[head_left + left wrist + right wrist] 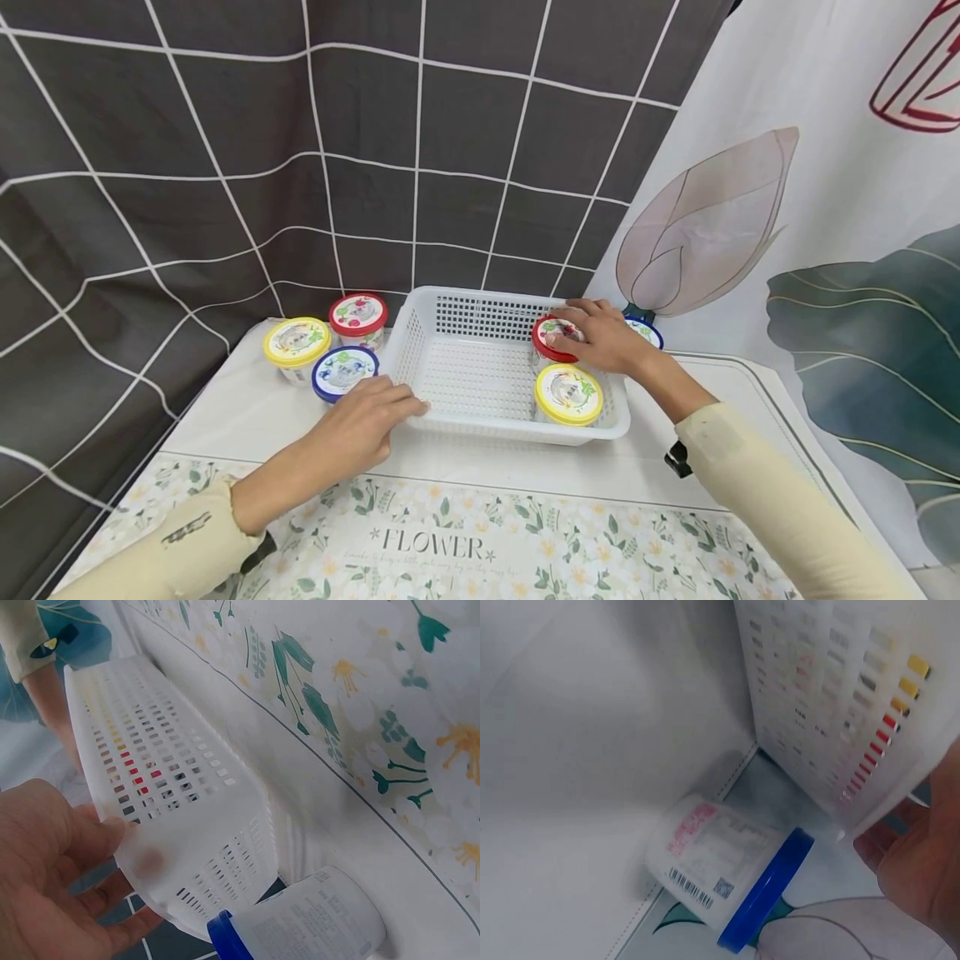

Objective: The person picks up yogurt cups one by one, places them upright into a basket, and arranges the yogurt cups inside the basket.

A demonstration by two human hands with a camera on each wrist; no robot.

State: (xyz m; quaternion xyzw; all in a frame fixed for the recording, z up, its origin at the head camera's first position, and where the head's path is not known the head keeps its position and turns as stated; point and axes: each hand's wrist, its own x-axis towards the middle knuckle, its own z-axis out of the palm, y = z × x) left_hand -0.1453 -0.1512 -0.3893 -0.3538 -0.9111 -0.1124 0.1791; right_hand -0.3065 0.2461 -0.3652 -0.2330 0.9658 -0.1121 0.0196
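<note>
Head view has the left hand (pixel 367 421) at the near left corner of the white basket (pixel 468 367), thumb on one side of the rim and fingers on the other, so it grips that corner. Right hand (pixel 600 333) reaches over the basket's right side, its fingers bent over the lid of the boxed red tub (pixel 543 348); I cannot tell whether they clasp it or merely rest there.

Just nearer the person than the right hand's fingers, also within the basket, sits the boxed yellow tub (pixel 568 394). Beyond that hand and outside the basket is the far blue tub (pixel 645 331), partly hidden by it (the right wrist view shows its barcode and blue lid clearly).

Three more tubs stand outside the basket, past the left hand: the near blue tub (pixel 345 371) just beside its knuckles, the loose yellow tub (pixel 297 343) farther off to its left, and the loose red tub (pixel 358 315) behind those two. A floral cloth (pixel 427 542) lies below both hands, and a dark gridded curtain (pixel 367 108) hangs beyond the basket.
</note>
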